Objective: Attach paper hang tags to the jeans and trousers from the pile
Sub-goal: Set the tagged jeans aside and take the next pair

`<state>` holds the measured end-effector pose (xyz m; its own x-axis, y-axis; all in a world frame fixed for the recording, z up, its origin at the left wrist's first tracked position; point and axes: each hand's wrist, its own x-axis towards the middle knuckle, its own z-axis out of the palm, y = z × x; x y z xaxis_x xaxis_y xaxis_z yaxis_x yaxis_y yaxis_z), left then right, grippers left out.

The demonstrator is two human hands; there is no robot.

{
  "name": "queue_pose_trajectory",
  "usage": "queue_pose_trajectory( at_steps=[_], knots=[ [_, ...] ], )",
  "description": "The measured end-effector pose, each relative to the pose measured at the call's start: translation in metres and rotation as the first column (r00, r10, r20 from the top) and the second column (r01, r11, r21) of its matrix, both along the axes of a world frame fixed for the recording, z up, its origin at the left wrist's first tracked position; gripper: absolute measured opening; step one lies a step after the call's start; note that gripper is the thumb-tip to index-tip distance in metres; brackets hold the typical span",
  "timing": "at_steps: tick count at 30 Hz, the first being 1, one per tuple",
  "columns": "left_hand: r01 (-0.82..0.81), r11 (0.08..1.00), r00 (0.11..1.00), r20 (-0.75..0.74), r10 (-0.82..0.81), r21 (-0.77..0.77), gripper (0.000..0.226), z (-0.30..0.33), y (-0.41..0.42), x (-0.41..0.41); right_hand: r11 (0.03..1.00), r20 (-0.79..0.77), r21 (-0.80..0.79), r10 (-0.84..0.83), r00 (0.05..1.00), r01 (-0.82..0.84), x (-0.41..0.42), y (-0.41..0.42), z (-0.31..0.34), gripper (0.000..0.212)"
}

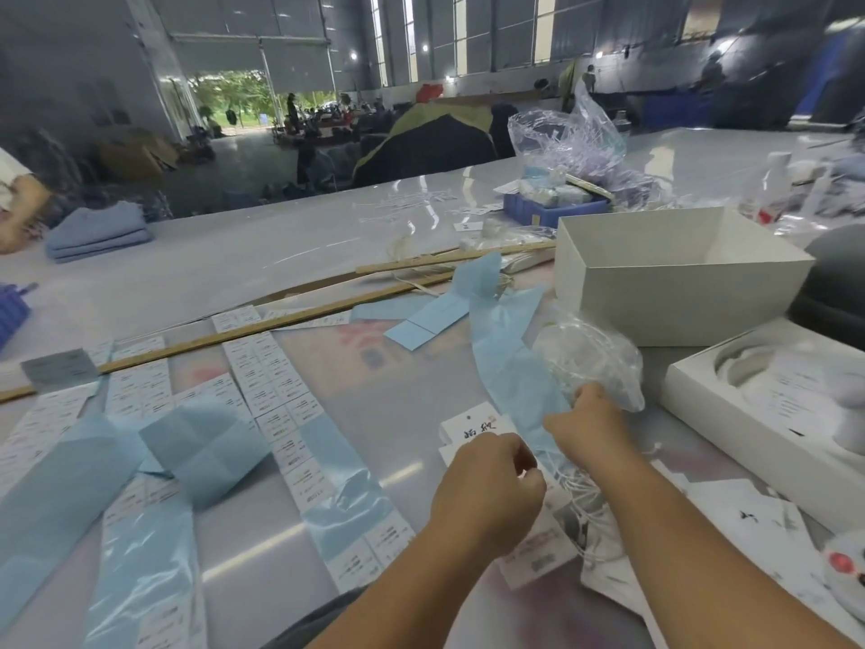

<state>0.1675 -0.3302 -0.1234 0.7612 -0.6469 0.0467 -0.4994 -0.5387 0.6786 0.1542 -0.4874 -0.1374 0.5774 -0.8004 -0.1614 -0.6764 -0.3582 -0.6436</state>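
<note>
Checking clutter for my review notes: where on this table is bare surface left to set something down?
Bare table runs from the folded blue garments to the wooden sticks; a smaller patch lies between the label strips and the left hand. Right of the white box is crowded.

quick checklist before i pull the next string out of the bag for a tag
1. Right hand grips the clear plastic bag: ok.
2. Left hand free to take a string: cannot tell, fingers curled, contents hidden.
3. White strings untangled: not ok, they lie in a loose bunch.
4. Hang tag within reach: ok, just beyond the left hand.
5. Jeans close by: not ok, only folded blue garments at the far left.
</note>
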Motion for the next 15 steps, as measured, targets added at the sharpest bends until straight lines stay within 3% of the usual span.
queue_pose_trajectory(
  at_steps=[4,6,8,12,15],
  knots=[
    [-0.036,0.998,0.999,-0.011,0.036,-0.06,0.013,-0.004,0.004,0.009,1.0,0.24,-0.013,0.007,0.971,-0.004,0.016,0.004,-0.002,0.039],
    [-0.108,0.981,0.994,-0.041,0.103,-0.158,0.014,-0.004,0.008,0.014,0.982,0.35,-0.176,0.133,0.927,-0.074,0.021,0.019,0.006,0.024],
    [-0.222,0.929,0.973,-0.129,0.191,-0.297,0.015,-0.002,0.014,0.02,0.923,0.398,-0.351,0.302,0.866,-0.161,0.023,0.041,0.02,0.024],
    [-0.422,0.789,0.884,-0.395,0.25,-0.447,0.017,0.014,0.031,0.036,0.745,0.292,-0.569,0.579,0.762,-0.348,0.023,0.088,0.046,0.031],
    [-0.551,0.703,0.777,-0.585,0.233,-0.45,0.04,0.024,0.054,0.048,0.585,0.134,-0.669,0.703,0.699,-0.459,0.016,0.117,0.051,0.037]
  ],
)
